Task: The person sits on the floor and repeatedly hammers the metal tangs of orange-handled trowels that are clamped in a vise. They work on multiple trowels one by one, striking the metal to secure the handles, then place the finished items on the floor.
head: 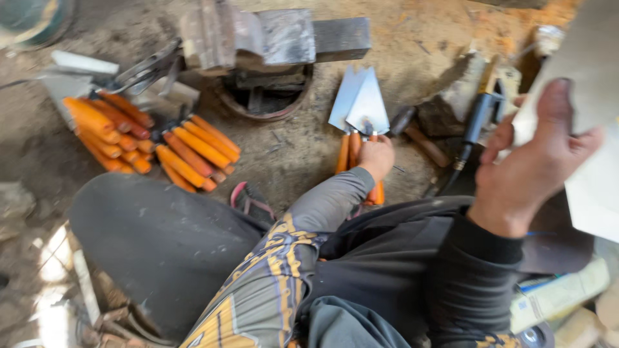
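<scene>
My left hand (377,158) reaches forward and closes on the orange handle of a trowel (369,103) whose triangular steel blade points away from me on the dirt floor. A second trowel (343,103) lies just left of it, its blade partly under the first. My right hand (532,167) is raised at the right, thumb up, gripping the edge of a pale flat metal sheet (590,135) that runs out of the frame. My knees and dark trousers fill the lower middle.
A steel anvil (277,35) sits on a round base ahead. Several loose orange handles (193,151) lie piled at the left, with tongs (138,71) behind them. A hammer (419,132) and a black-handled tool (477,119) lie right of the trowels. A sandal (251,201) is by my knee.
</scene>
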